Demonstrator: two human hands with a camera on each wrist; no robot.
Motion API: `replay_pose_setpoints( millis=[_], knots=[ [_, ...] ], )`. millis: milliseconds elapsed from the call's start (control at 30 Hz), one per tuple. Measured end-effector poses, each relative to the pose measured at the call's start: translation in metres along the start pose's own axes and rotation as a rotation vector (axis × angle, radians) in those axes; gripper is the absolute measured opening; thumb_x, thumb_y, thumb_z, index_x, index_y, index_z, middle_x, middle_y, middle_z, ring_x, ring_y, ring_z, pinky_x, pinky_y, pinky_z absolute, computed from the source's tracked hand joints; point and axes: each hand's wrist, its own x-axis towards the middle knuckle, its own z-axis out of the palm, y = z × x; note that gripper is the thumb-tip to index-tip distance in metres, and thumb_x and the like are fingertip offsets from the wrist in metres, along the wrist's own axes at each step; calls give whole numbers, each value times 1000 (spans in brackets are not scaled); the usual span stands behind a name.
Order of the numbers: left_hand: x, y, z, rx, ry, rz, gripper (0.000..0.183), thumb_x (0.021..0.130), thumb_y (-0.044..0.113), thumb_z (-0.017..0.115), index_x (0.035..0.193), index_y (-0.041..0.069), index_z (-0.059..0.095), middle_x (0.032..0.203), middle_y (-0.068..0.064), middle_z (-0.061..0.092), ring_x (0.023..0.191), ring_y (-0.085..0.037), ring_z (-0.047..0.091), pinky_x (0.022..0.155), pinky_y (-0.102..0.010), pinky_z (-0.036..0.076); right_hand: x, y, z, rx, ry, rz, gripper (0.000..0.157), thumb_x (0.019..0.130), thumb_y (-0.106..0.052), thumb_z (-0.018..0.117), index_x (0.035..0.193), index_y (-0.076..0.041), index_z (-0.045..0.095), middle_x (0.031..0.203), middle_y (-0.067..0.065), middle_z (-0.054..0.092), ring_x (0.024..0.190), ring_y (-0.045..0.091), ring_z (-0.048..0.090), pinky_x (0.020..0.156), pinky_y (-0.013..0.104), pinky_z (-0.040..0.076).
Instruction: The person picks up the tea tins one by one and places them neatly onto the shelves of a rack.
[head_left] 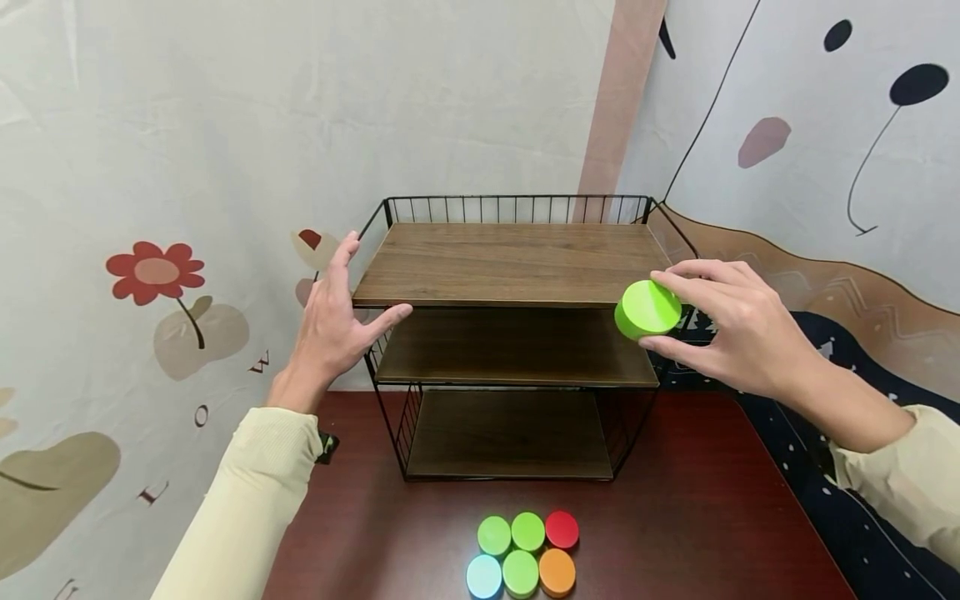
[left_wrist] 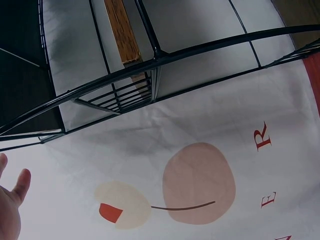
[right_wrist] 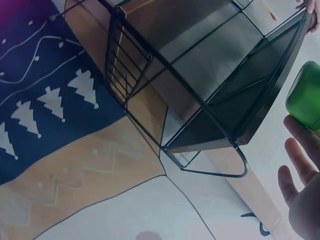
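My right hand (head_left: 738,325) pinches a bright green cylinder (head_left: 647,310) between thumb and fingers, in front of the right end of a three-tier rack (head_left: 517,346) with wooden boards and black wire sides. The same green cylinder (right_wrist: 305,97) shows at the right edge of the right wrist view. At the rack's left front corner is my left hand (head_left: 333,329), fingers extended upward and thumb spread toward the top board (head_left: 517,262). It holds nothing; whether it touches the rack I cannot tell. No objects show on the boards.
On the dark red table (head_left: 697,500), in front of the rack, short cylinders stand in two rows: green ones (head_left: 528,531), a red one (head_left: 562,529), a light blue one (head_left: 484,576) and an orange one (head_left: 557,572). Behind hangs a printed cloth (head_left: 300,108).
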Motion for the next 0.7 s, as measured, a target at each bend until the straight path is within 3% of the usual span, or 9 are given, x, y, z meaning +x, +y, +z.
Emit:
replay_pose_setpoints(
  millis=[267,333,467,533,700],
  knots=[
    [-1,0,0,0,-8,-7,102,81,47,80,158,14,22,163,0,25,144,-30,34,110,-59,31,6,11,0,4,-29,83,84,87,-74,53,124,1,68,113,20,65,106,38,56,88,58,41],
    [-1,0,0,0,-11,-8,102,81,47,80,158,15,22,163,0,24,144,-30,34,110,-59,30,6,14,-1,3,-38,102,78,85,-67,64,124,1,67,114,20,65,107,38,56,90,59,40],
    [0,0,1,-3,-11,-4,102,81,48,80,159,16,21,163,-1,25,144,-30,34,110,-58,30,6,19,-1,-17,-50,135,66,76,-37,84,127,1,66,115,21,65,110,39,56,92,58,39],
    [0,0,1,-5,-7,-1,102,81,47,80,158,15,22,163,0,25,144,-29,34,110,-58,30,6,21,-1,-27,-56,152,66,72,-28,86,128,1,65,116,22,65,111,39,55,92,58,38],
    [0,0,0,-7,-1,1,102,80,46,81,158,13,23,162,-1,26,144,-29,35,111,-57,30,7,24,-1,-41,-69,180,68,69,-24,88,128,1,65,116,23,64,113,39,54,92,58,37]
  ],
)
